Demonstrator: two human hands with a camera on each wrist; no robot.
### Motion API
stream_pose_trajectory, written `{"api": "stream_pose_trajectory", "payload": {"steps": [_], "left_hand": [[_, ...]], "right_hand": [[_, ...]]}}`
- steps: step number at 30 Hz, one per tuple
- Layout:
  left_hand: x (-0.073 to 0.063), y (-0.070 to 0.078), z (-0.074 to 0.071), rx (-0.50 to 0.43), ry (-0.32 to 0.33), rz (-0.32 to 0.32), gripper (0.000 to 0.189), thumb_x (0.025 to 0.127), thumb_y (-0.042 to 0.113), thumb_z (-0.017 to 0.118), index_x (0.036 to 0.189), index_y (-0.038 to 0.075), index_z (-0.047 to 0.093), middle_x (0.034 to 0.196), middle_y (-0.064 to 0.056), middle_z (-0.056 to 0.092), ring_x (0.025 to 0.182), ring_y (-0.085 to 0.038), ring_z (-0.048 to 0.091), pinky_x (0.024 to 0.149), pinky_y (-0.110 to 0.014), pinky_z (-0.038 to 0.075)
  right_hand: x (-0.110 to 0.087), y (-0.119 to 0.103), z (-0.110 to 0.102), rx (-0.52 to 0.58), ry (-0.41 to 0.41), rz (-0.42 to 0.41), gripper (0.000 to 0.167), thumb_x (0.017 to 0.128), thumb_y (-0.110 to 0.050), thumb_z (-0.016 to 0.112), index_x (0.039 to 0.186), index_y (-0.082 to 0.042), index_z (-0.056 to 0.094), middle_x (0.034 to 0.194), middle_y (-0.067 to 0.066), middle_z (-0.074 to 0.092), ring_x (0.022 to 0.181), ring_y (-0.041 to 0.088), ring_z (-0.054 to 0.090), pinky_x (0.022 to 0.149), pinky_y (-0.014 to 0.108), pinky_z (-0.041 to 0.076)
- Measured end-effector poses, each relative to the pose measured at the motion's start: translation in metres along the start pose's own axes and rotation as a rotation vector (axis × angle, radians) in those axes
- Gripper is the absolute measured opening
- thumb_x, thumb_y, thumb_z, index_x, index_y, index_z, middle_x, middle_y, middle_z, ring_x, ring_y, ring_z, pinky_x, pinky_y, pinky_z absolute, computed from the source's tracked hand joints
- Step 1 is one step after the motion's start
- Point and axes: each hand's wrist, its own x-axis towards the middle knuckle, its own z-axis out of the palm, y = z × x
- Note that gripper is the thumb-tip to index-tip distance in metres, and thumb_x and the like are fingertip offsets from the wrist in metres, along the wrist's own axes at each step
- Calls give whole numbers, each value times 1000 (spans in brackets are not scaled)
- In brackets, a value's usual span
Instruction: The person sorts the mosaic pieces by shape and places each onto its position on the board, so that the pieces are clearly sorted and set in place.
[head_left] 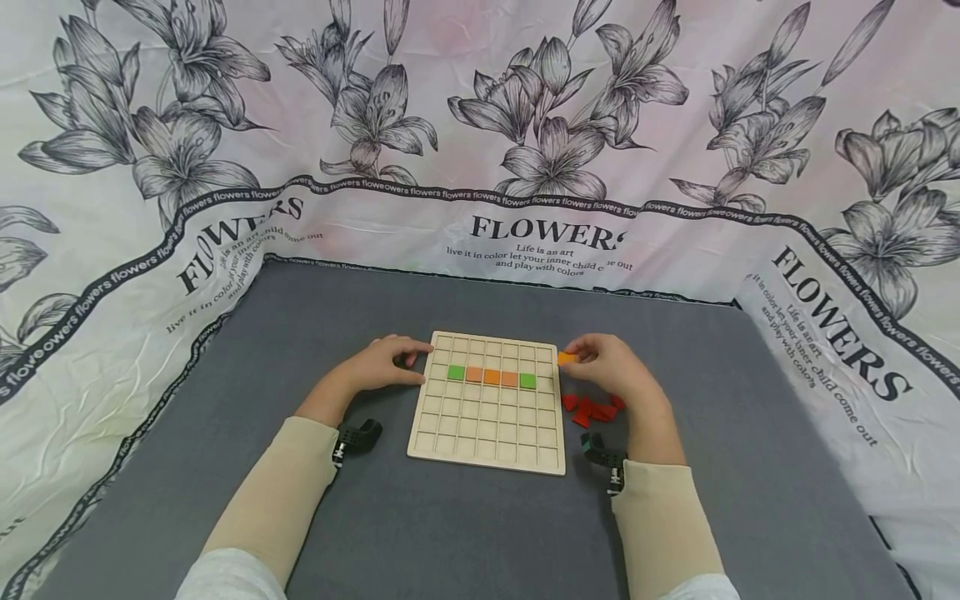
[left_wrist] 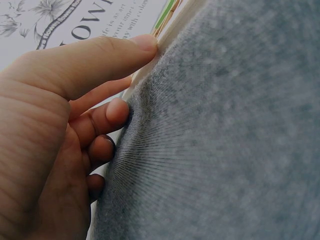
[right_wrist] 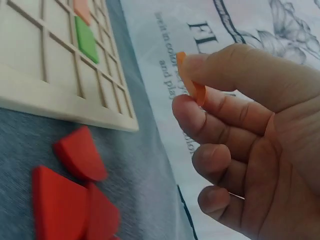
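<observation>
A light wooden grid board point(head_left: 487, 462) lies on the grey table, with a row of tiles across its upper part. A green tile point(head_left: 456, 372) and another green tile point(head_left: 528, 381) sit at the row's ends, orange tiles point(head_left: 492, 377) between them. My left hand point(head_left: 375, 365) rests beside the board, thumb and index fingertips spread along its left edge. Just off the upper right corner, my right hand point(head_left: 609, 363) pinches a thin orange tile point(right_wrist: 186, 77) between thumb and index finger. Its other fingers are loosely bent.
Several red pieces point(head_left: 592, 411), some with a rounded edge, lie loose to the right of the board, below my right hand. A white cloth point(head_left: 540, 242) printed with flowers and lettering stands behind and at both sides of the grey table point(head_left: 465, 533).
</observation>
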Motion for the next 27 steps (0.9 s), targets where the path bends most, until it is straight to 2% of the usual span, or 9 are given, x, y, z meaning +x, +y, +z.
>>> {"api": "stream_pose_trajectory", "payload": {"steps": [5, 8, 13, 18, 22, 27], "left_hand": [[0, -1, 1, 1, 3, 1, 55, 90, 26, 82, 140, 10, 63, 88, 1, 50, 87, -20, 41, 86, -47, 21], [1, -2, 1, -2, 7, 4, 56, 90, 26, 82, 140, 10, 63, 88, 1, 51, 87, -20, 41, 86, -47, 21], [1, -2, 1, -5, 4, 5, 56, 90, 27, 82, 139, 10, 63, 88, 1, 51, 87, -20, 41, 86, -46, 21], [2, -3, 1, -8, 1, 3, 55, 90, 27, 82, 139, 11, 64, 88, 1, 50, 87, -20, 41, 86, -47, 21], [1, -3, 1, -17, 7, 6, 54, 89, 25, 83, 138, 10, 64, 87, 0, 51, 86, -20, 40, 86, -47, 20], [1, -3, 1, -15, 9, 9, 54, 89, 26, 83, 138, 10, 64, 88, 1, 51, 86, -20, 40, 86, -47, 21]], "right_hand": [[6, -4, 11, -6, -78, -39, 26, 91, -24, 78, 111, -9, 71, 97, 7, 63, 85, 24, 57, 75, 39, 47], [9, -3, 18, -22, -128, -35, 22, 90, -23, 80, 107, -11, 72, 88, 5, 59, 79, 23, 54, 72, 38, 45], [13, 1, 27, -44, -177, -16, 21, 88, -23, 83, 104, -12, 74, 83, 4, 59, 77, 22, 54, 71, 38, 44], [14, 2, 30, -59, -157, 24, 21, 86, -24, 85, 102, -13, 77, 88, 3, 66, 79, 21, 58, 73, 38, 49], [13, -2, 31, -87, -118, 54, 20, 84, -24, 87, 101, -14, 80, 97, 3, 71, 76, 20, 62, 69, 38, 52], [14, -4, 32, -129, -98, 48, 18, 84, -23, 87, 100, -15, 82, 102, 3, 73, 73, 19, 63, 67, 39, 53]]}}
